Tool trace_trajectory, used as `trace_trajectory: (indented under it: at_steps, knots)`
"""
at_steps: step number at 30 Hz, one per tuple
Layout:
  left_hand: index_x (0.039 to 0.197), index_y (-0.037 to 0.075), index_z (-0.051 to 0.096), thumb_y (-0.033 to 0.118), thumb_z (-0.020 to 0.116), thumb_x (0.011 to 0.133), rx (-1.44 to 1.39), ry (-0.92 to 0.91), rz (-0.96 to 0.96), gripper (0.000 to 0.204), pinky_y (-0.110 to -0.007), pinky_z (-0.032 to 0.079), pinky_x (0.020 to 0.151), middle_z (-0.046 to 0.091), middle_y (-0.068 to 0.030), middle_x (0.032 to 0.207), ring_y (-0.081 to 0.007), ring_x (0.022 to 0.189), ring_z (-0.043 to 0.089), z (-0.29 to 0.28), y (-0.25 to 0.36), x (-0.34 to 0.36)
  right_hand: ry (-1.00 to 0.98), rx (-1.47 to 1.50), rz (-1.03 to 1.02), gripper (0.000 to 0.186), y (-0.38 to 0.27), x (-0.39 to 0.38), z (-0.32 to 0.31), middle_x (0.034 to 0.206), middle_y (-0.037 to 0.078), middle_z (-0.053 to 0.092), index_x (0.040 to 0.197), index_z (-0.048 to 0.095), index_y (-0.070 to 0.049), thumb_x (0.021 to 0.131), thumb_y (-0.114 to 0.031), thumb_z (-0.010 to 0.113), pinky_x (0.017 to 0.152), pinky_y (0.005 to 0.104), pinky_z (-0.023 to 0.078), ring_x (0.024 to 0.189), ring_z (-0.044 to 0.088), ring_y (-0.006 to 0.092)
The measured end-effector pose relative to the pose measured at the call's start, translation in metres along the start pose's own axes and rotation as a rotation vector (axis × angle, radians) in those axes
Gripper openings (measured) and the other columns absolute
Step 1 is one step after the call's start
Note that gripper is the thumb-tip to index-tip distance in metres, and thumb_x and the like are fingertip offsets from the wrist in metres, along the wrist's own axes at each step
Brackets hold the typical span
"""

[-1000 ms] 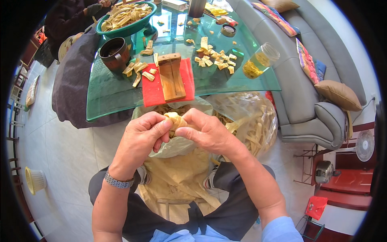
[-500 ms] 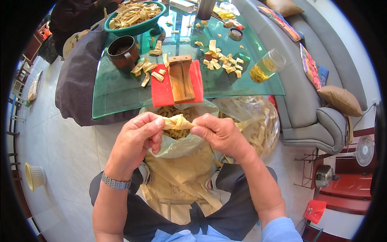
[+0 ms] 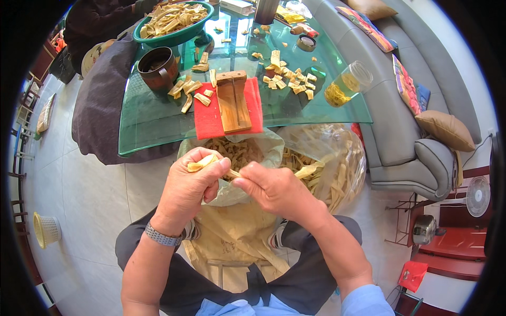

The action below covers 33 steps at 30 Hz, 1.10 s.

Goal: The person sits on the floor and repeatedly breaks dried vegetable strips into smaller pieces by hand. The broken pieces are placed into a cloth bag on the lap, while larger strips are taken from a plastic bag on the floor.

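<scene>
Between my two hands is a pale yellow, leathery dried strip [image 3: 202,163], bunched and twisted. My left hand [image 3: 192,181] is closed round its thick end, which shows above the thumb. My right hand [image 3: 276,189] pinches the thin end, with the fingers curled in. Both hands are over an open plastic-lined sack [image 3: 203,196] that holds many similar strips [image 3: 237,150]. Just beyond, at the table's edge, a grooved wooden block [image 3: 233,105] rests on a red cloth [image 3: 206,116].
On the glass table [image 3: 158,126] stand a dark mug [image 3: 161,71], a green basin [image 3: 179,34] of strips, cut pieces [image 3: 290,79] and a glass jar [image 3: 348,84]. A clear bag of strips [image 3: 342,168] lies right of the sack. A grey sofa [image 3: 390,116] borders the right.
My left hand has covered more of the strip and turned slightly. My right hand has shifted left and lower, closer to the left one. The view has moved slightly.
</scene>
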<state>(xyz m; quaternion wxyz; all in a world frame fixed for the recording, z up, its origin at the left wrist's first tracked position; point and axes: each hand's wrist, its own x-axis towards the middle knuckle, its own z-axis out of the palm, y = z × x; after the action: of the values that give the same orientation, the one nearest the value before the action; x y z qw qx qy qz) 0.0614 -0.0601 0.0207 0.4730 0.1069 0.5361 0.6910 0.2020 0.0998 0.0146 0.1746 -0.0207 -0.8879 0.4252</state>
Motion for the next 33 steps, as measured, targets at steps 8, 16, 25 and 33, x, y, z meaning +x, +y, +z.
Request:
trace_trajectory:
  at_steps: [8, 16, 25, 33]
  knots:
    - [0.105, 0.004, 0.067, 0.018, 0.072, 0.101, 0.084, -0.031, 0.083, 0.015, -0.021, 0.04, 0.054, 0.06, 0.0035, 0.076, -0.0037, 0.06, 0.051, 0.006, 0.01, 0.008, 0.056, -0.083, 0.055, 0.014, 0.0, -0.001, -0.017, 0.084, 0.015, 0.066, 0.102, 0.067, -0.005, 0.097, -0.015, 0.073, 0.062, 0.0417, 0.053, 0.074, 0.068, 0.0362]
    - [0.113, 0.004, 0.07, 0.018, 0.07, 0.102, 0.364, 0.125, 0.301, 0.018, -0.02, 0.047, 0.064, 0.062, 0.0037, 0.084, -0.0039, 0.07, 0.055, 0.002, 0.036, 0.057, 0.224, -0.316, -0.108, 0.025, 0.057, 0.048, -0.03, 0.093, 0.015, 0.072, 0.117, 0.073, -0.004, 0.092, -0.007, 0.074, 0.074, 0.04, 0.058, 0.085, 0.07, 0.0318]
    - [0.104, 0.006, 0.072, 0.016, 0.074, 0.096, 0.932, 0.25, 0.449, 0.013, -0.03, 0.048, 0.063, 0.063, -0.0036, 0.073, -0.0113, 0.066, 0.054, -0.01, 0.01, 0.102, 0.174, -0.588, 0.114, 0.017, 0.094, 0.07, -0.017, 0.092, 0.015, 0.071, 0.109, 0.075, -0.006, 0.093, -0.009, 0.068, 0.075, 0.0431, 0.058, 0.086, 0.07, 0.0329]
    - [0.101, -0.001, 0.07, 0.03, 0.071, 0.101, 0.866, 0.257, 0.321, 0.032, -0.033, 0.052, 0.07, 0.069, -0.0082, 0.079, -0.0152, 0.072, 0.062, 0.003, 0.022, 0.073, 0.104, -0.36, 0.011, 0.014, 0.065, 0.047, -0.026, 0.091, 0.009, 0.074, 0.103, 0.077, -0.009, 0.089, -0.012, 0.074, 0.079, 0.041, 0.057, 0.088, 0.07, 0.0304]
